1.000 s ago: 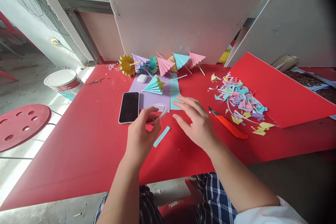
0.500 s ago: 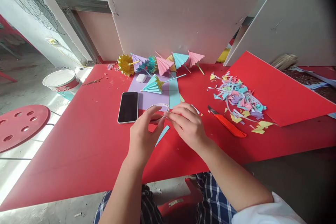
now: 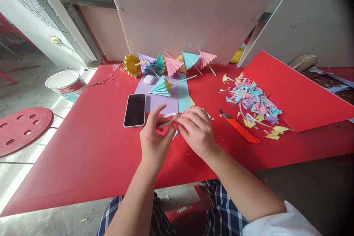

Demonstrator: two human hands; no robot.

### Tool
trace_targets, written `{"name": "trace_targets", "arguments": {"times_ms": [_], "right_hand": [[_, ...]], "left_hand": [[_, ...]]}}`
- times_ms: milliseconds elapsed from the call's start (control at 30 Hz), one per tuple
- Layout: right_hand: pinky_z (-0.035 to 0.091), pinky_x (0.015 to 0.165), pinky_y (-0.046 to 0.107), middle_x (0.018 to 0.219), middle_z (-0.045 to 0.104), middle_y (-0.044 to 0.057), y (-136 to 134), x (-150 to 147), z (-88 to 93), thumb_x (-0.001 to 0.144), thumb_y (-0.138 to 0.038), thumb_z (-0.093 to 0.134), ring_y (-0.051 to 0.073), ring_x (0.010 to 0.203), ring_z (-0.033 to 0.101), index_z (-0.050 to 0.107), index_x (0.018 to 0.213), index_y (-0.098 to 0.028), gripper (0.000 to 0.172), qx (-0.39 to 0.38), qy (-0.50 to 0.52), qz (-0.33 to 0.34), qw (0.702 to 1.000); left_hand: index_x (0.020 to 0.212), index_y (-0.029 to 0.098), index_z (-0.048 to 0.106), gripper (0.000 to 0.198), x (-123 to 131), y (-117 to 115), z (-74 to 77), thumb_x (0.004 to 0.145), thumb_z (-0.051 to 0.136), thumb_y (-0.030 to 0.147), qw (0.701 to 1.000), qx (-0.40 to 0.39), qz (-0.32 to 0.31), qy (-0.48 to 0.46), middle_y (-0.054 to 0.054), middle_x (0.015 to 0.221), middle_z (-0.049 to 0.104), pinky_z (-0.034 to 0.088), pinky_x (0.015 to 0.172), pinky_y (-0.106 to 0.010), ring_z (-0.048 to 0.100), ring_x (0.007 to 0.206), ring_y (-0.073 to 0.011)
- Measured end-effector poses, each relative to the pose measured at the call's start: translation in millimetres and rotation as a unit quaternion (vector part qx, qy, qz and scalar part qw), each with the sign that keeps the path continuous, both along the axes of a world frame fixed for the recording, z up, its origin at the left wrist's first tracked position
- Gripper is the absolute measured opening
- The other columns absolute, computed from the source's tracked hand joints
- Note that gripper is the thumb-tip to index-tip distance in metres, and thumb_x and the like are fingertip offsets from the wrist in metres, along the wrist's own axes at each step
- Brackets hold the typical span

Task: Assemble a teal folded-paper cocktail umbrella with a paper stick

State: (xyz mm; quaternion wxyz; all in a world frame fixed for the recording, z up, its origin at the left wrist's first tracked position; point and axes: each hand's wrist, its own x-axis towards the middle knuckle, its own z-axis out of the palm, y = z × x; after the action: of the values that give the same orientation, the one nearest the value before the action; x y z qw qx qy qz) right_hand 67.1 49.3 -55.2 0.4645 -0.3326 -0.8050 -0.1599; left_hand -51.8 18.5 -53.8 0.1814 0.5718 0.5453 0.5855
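In front of me a thin white ring point(image 3: 174, 114), which looks like a roll of narrow tape, is held over the red table. My left hand point(image 3: 155, 136) grips it, the index finger now raised and the thumb against its near side. My right hand point(image 3: 197, 129) pinches at the ring's right edge; what lies between these fingertips is too small to make out. A light blue paper strip point(image 3: 175, 135) shows partly beneath the hands. Just beyond them lie purple paper point(image 3: 160, 106) and blue paper point(image 3: 184, 99), with a blue folded paper umbrella point(image 3: 160, 87) on top.
A phone point(image 3: 134, 110) lies left of my hands, and a white case point(image 3: 149, 79) behind it. Several paper umbrellas point(image 3: 190, 61) line the back. An orange utility knife point(image 3: 240, 129), paper scraps point(image 3: 253, 99) and a red board point(image 3: 298, 96) are on the right.
My left index finger has lifted off the ring, and the ring has tilted. The left hand has shifted slightly right, covering more of the blue strip. My right hand keeps its pinch.
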Motion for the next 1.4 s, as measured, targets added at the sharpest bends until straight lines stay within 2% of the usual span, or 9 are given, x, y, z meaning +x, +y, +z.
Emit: {"name": "trace_targets", "arguments": {"times_ms": [133,233,433,633,767,967,1133,1267,1400], "right_hand": [[0.048,0.081,0.035,0.072,0.066,0.003,-4,-2,0.1,0.079,-0.008,0.057,0.016,0.076,0.058,0.061,0.078,-0.019,0.011,-0.024,0.025,0.022,0.999],[0.049,0.077,0.033,0.079,0.066,0.003,-3,9,7.9,0.082,-0.015,0.055,0.015,0.079,0.059,0.062,0.082,-0.021,0.009,-0.159,0.182,0.045,0.969],[0.048,0.077,0.030,0.077,0.066,-0.001,12,34,16.0,0.069,-0.025,0.071,0.012,0.075,0.060,0.068,0.077,-0.024,0.009,-0.508,0.471,0.179,0.699],[0.049,0.072,0.029,0.078,0.064,-0.002,14,39,12.5,0.063,-0.021,0.074,0.011,0.072,0.061,0.069,0.082,-0.023,0.020,-0.581,0.492,0.240,0.602],[0.049,0.077,0.030,0.080,0.062,-0.002,10,45,13.4,0.062,-0.020,0.074,0.011,0.074,0.061,0.068,0.083,-0.023,0.022,-0.589,0.488,0.234,0.600],[0.050,0.067,0.029,0.073,0.057,-0.003,1,59,-1.1,0.068,-0.024,0.070,0.011,0.066,0.059,0.061,0.088,-0.021,0.022,-0.623,0.449,0.213,0.605],[0.049,0.068,0.029,0.075,0.053,-0.004,2,67,-16.6,0.076,-0.027,0.061,0.009,0.065,0.056,0.056,0.094,-0.022,0.019,-0.615,0.399,0.208,0.648],[0.047,0.076,0.031,0.077,0.049,-0.005,3,70,-21.7,0.082,-0.026,0.054,0.006,0.058,0.049,0.058,0.097,-0.024,0.016,-0.606,0.324,0.214,0.694],[0.048,0.066,0.027,0.083,0.052,-0.001,4,70,-23.6,0.082,-0.024,0.053,0.008,0.066,0.052,0.055,0.114,-0.027,0.032,-0.634,0.238,0.205,0.707]], "left_hand": [[0.115,0.023,0.046,0.047,-2,2,2.6,0.070,0.056,0.011,0.994,-0.057,0.021,-0.094,0.008,0.057,0.050,0.044,0.056,-0.020,0.049,0.054,-0.0076],[0.114,0.024,0.048,0.042,-16,3,0.6,0.073,0.055,0.015,0.992,-0.055,0.095,-0.064,0.007,0.061,0.053,0.047,0.063,-0.023,0.054,0.059,-0.0087],[0.092,0.022,0.063,0.018,-31,2,-28.2,0.084,0.047,0.020,0.946,-0.085,0.005,0.313,-0.003,0.075,0.066,0.048,0.068,-0.031,0.060,0.076,-0.0172],[0.076,0.018,0.067,0.022,-31,-6,-42.9,0.084,0.046,0.018,0.908,-0.063,-0.032,0.413,-0.012,0.106,0.064,0.047,0.079,-0.043,0.056,0.100,-0.0276],[0.085,0.018,0.067,0.023,-28,-28,-46.1,0.087,0.044,0.020,0.869,-0.033,-0.135,0.476,-0.008,0.104,0.066,0.049,0.083,-0.039,0.057,0.102,-0.0242],[0.112,0.012,0.059,0.037,9,-55,-53.0,0.086,0.048,0.036,0.863,-0.121,-0.072,0.486,-0.013,0.098,0.063,0.051,0.071,-0.040,0.059,0.086,-0.0247],[0.112,0.015,0.057,0.030,11,-46,-46.1,0.090,0.040,0.027,0.895,-0.115,-0.105,0.417,-0.010,0.109,0.062,0.050,0.081,-0.034,0.058,0.096,-0.0204],[0.101,0.018,0.062,0.025,-4,-37,-47.8,0.090,0.041,0.027,0.850,-0.066,-0.195,0.485,-0.009,0.111,0.062,0.046,0.088,-0.039,0.054,0.105,-0.0230],[0.111,0.015,0.058,0.033,6,-41,-51.9,0.089,0.042,0.033,0.827,-0.090,-0.136,0.538,-0.012,0.102,0.062,0.048,0.073,-0.039,0.056,0.087,-0.0238]]}}
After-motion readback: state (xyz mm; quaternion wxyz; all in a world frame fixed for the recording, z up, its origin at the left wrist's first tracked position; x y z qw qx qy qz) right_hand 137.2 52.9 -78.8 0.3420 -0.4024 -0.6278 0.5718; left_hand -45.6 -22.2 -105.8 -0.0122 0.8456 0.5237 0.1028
